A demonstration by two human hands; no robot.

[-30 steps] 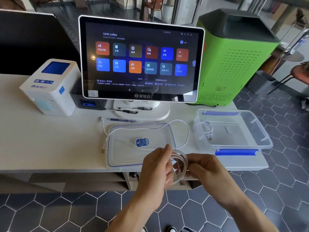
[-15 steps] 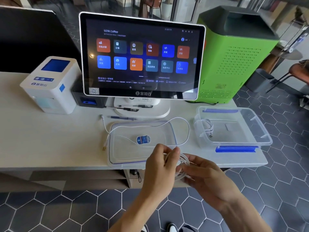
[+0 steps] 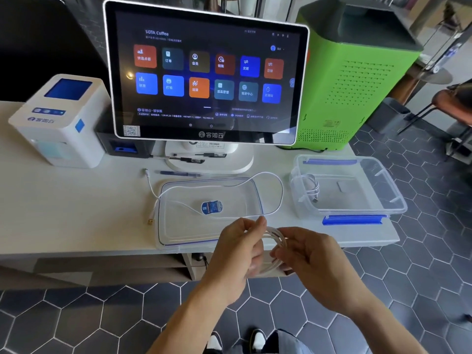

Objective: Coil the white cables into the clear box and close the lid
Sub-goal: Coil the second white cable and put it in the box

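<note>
Both hands hold a partly wound white cable (image 3: 274, 238) just in front of the table edge. My left hand (image 3: 238, 254) pinches the coil on its left, my right hand (image 3: 310, 261) grips its right side. The loose rest of the cable runs up over the clear lid (image 3: 178, 226), loops right, and ends in a plug at the lid's left. The lid lies flat on the table with a blue sticker in its middle. The clear box (image 3: 383, 198) with blue clips stands open to the right, and a coiled white cable (image 3: 310, 189) lies at its left end.
A touchscreen terminal (image 3: 204, 72) stands behind the lid, with pens at its base. A white receipt printer (image 3: 58, 121) sits at the left, a green machine (image 3: 352, 80) at the back right. The white table (image 3: 63, 213) ends just right of the box.
The coil in my hands has gained a turn and the free loop on the table has shortened slightly. My hands stay in front of the lid.
</note>
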